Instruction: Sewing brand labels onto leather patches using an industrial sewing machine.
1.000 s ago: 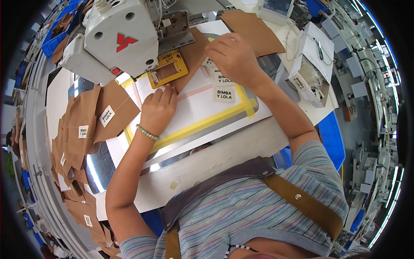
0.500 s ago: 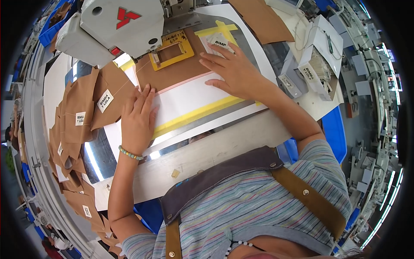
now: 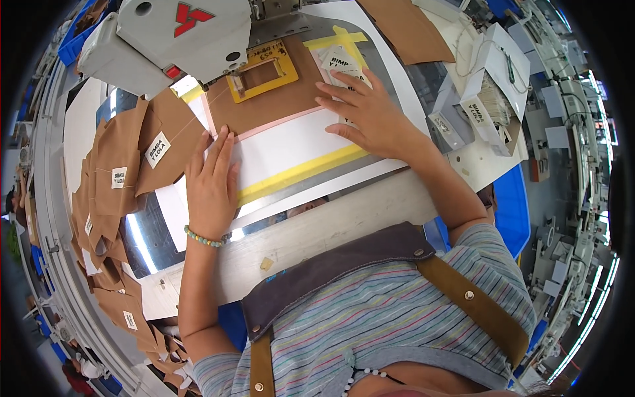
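A brown fabric piece lies flat under the sewing machine head, along the pink edge of a white template sheet. My left hand rests at the piece's near left corner, its fingers stretched out and touching the edge. On the right, my right hand is spread, with fingertips by the piece's right edge and over several printed white labels. It partly hides those labels. A yellow clamp frame with a rectangular opening sits on the fabric, beneath the machine head.
Overlapping brown pieces with white labels are heaped at the left. Yellow tape runs across the template's near side. A white box packed with labels stands at the right, and a blue bin is below the table edge.
My right hand has shifted slightly right and toward me, showing more of the labels. My left hand stays at the fabric's corner. The whole view has shifted a little.
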A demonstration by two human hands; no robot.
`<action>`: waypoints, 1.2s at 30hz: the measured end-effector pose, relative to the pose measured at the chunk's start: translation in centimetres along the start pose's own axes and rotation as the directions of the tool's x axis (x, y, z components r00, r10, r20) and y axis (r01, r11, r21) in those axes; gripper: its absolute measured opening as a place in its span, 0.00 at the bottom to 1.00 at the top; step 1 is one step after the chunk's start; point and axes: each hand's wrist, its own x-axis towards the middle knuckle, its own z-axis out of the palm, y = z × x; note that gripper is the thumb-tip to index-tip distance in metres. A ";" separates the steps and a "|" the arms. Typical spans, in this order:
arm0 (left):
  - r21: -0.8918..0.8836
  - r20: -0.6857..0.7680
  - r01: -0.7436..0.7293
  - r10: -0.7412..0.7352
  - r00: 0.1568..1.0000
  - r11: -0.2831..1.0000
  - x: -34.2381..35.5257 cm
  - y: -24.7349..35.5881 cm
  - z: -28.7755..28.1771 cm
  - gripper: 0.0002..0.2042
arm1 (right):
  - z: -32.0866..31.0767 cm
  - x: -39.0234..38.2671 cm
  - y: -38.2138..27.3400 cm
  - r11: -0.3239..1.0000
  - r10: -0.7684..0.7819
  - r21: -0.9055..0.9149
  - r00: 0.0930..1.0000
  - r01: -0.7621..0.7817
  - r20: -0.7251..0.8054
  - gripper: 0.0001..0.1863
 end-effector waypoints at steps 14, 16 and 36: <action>-0.008 -0.029 -0.039 0.039 0.999 0.999 -0.1 -0.7 0.1 0.27 | 0.1 0.3 0.7 0.999 0.002 0.032 0.999 -0.004 0.054 0.33; -0.014 -0.033 -0.037 0.036 0.999 0.999 -0.3 -0.8 0.2 0.28 | -0.1 0.4 0.7 0.999 0.008 0.041 0.996 -0.012 0.086 0.32; -0.083 -0.107 -0.005 -0.004 0.994 0.997 0.0 -0.6 -0.6 0.24 | -0.2 0.9 1.0 0.994 -0.007 0.105 0.997 0.015 -0.078 0.30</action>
